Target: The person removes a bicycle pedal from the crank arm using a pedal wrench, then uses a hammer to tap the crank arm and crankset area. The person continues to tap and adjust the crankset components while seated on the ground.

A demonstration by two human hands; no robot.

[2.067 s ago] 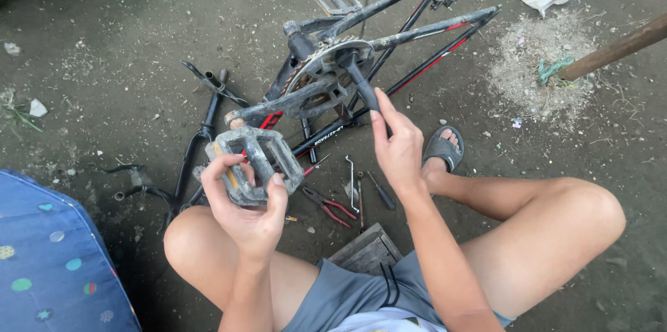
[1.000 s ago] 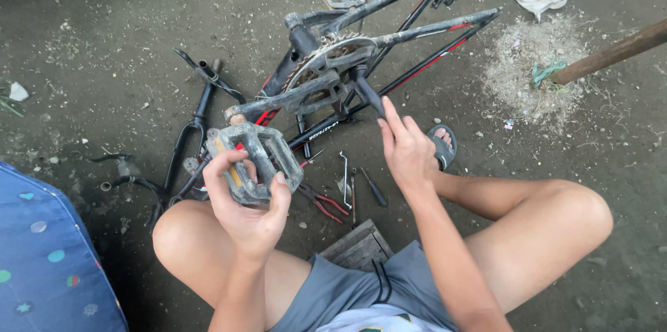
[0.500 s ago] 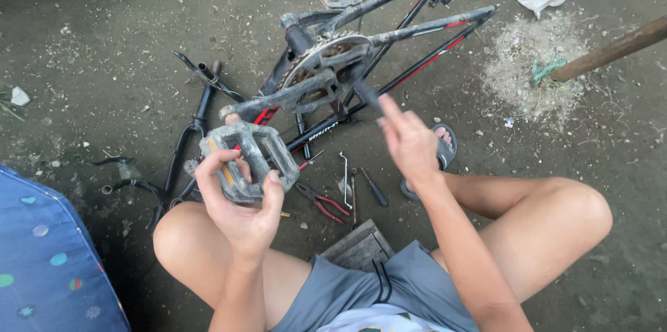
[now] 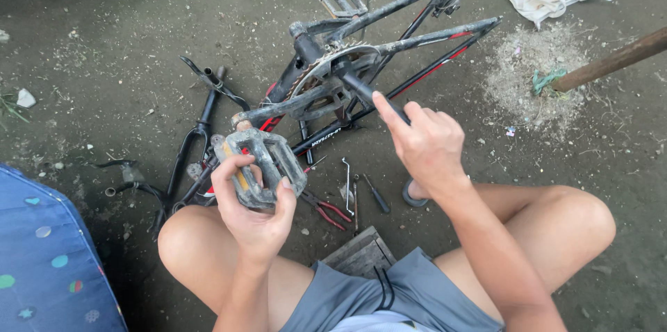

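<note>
A stripped bicycle frame [image 4: 389, 47] lies across the upper middle of the picture, wheels off, with a fork [image 4: 198, 130] to its left. One pedal [image 4: 342, 0] is still on its crank near the top; the other pedal [image 4: 260, 168], at centre left, is off and gripped in the left hand [image 4: 253, 210]. The right hand [image 4: 424, 144] wraps the bare crank arm [image 4: 365, 88]. Pliers [image 4: 323, 208] lie below.

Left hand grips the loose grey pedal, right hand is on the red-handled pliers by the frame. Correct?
Not quite. The left hand does grip the loose grey pedal, but the head view shows the right hand on the black crank arm; the red-handled pliers lie untouched on the ground.
</note>
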